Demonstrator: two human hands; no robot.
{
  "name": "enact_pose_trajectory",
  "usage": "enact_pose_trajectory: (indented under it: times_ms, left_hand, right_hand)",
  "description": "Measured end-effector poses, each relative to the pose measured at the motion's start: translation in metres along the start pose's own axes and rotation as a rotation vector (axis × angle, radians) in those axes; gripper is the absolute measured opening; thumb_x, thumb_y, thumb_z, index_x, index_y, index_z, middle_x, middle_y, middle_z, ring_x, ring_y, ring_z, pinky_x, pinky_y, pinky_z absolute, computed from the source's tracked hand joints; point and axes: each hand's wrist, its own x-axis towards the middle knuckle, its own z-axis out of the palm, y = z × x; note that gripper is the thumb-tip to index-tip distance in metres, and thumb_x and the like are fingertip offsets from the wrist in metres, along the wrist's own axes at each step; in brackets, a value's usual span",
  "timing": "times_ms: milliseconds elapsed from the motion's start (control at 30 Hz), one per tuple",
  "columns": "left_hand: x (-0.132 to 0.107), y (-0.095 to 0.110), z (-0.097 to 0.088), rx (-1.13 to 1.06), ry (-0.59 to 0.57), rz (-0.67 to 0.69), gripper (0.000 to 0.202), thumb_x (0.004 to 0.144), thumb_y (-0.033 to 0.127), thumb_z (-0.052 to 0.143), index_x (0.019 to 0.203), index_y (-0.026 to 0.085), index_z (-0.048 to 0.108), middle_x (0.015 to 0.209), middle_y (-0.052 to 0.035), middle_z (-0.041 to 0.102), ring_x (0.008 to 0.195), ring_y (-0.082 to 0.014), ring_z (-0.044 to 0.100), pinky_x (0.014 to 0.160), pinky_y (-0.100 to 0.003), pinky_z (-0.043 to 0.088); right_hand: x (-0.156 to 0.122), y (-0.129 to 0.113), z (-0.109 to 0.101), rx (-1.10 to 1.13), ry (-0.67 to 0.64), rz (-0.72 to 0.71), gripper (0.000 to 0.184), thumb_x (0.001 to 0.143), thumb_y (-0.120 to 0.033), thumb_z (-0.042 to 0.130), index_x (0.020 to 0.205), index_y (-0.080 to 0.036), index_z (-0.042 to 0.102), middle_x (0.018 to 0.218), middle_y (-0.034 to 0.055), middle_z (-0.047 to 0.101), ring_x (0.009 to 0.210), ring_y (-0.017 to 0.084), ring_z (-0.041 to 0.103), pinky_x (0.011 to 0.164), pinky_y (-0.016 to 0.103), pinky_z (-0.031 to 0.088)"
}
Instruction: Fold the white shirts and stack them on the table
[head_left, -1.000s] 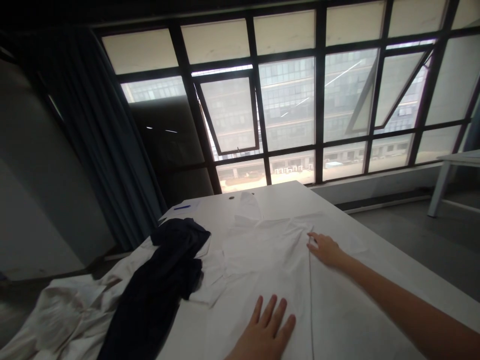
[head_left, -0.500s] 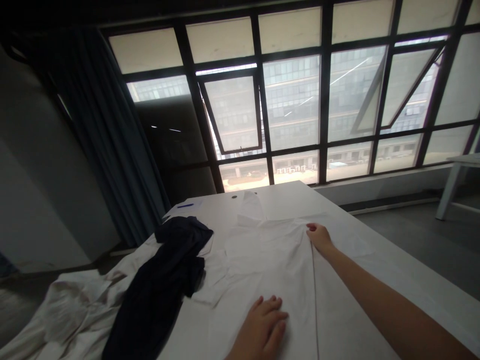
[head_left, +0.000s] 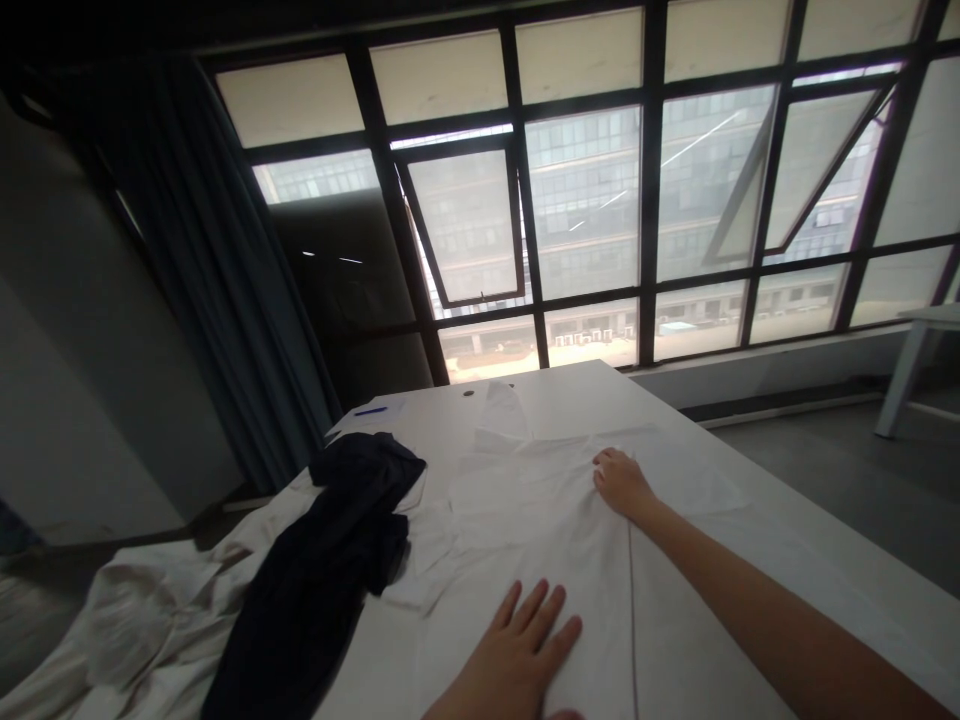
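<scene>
A white shirt [head_left: 525, 510] lies spread flat on a white table [head_left: 757, 545]. My left hand [head_left: 525, 650] rests flat on the shirt's near part, fingers stretched and apart. My right hand [head_left: 621, 480] reaches further out along the shirt's folded edge, near the shoulder, with its fingers curled down onto the cloth. Whether it pinches the fabric or just presses it is unclear.
A dark navy garment [head_left: 330, 560] lies crumpled left of the shirt, over more pale cloth [head_left: 142, 620] at the table's left end. A blue pen [head_left: 371, 410] and a small dark object [head_left: 469, 393] sit at the far edge. Behind are large windows, a dark curtain [head_left: 217, 290], another table [head_left: 926, 340].
My left hand's fingers curled, then spread flat again on the shirt. My right hand slid away from me along the fold and slightly left, its fingers curling.
</scene>
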Motion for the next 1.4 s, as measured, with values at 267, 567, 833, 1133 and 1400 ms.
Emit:
enact_pose_trajectory:
  times_ms: [267, 567, 833, 1133, 1400]
  left_hand:
    - [0.000, -0.001, 0.013, 0.122, 0.036, 0.025, 0.086, 0.094, 0.073, 0.037, 0.159, 0.026, 0.006, 0.163, -0.0119, 0.018, 0.148, -0.0351, 0.023, 0.117, -0.056, 0.026]
    - [-0.001, 0.000, 0.002, 0.085, 0.040, 0.015, 0.076, 0.098, 0.062, 0.041, 0.159, 0.031, 0.007, 0.162, -0.0079, 0.023, 0.147, -0.0330, 0.026, 0.117, -0.056, 0.026]
    - [0.004, 0.007, -0.023, -0.144, -0.016, -0.107, 0.081, 0.088, 0.077, 0.043, 0.151, 0.026, 0.034, 0.159, -0.0109, 0.033, 0.147, -0.0356, 0.025, 0.120, -0.057, 0.019]
    - [0.000, 0.014, -0.019, -0.131, 0.009, -0.130, 0.075, 0.090, 0.074, 0.044, 0.142, 0.020, 0.042, 0.149, -0.0144, 0.044, 0.145, -0.0350, 0.028, 0.120, -0.056, 0.019]
    - [-0.001, 0.012, -0.013, -0.075, 0.018, -0.119, 0.076, 0.090, 0.073, 0.045, 0.144, 0.020, 0.040, 0.150, -0.0141, 0.043, 0.145, -0.0355, 0.029, 0.120, -0.057, 0.020]
  right_hand:
    - [0.027, -0.007, 0.026, -0.099, -0.211, 0.018, 0.084, 0.094, -0.065, 0.027, 0.153, -0.006, 0.031, 0.161, 0.0193, 0.023, 0.149, 0.034, 0.018, 0.118, 0.053, 0.009]
    - [0.033, -0.033, 0.004, -0.129, -0.124, 0.029, 0.061, 0.098, -0.039, 0.027, 0.155, -0.016, 0.031, 0.163, 0.0145, 0.021, 0.150, 0.032, 0.014, 0.119, 0.055, 0.001]
    - [-0.057, -0.107, 0.028, -0.092, -0.209, -0.164, 0.083, 0.094, -0.062, 0.023, 0.151, -0.002, 0.034, 0.160, 0.0221, 0.025, 0.149, 0.035, 0.016, 0.119, 0.054, 0.001]
    - [-0.046, -0.067, 0.033, -0.068, -0.188, -0.132, 0.092, 0.093, -0.069, 0.021, 0.154, -0.001, 0.024, 0.162, 0.0202, 0.019, 0.150, 0.033, 0.012, 0.121, 0.048, 0.001]
    - [0.030, -0.032, 0.024, -0.105, -0.173, 0.004, 0.085, 0.094, -0.064, 0.031, 0.153, -0.002, 0.030, 0.161, 0.0221, 0.019, 0.151, 0.031, 0.012, 0.120, 0.048, 0.004]
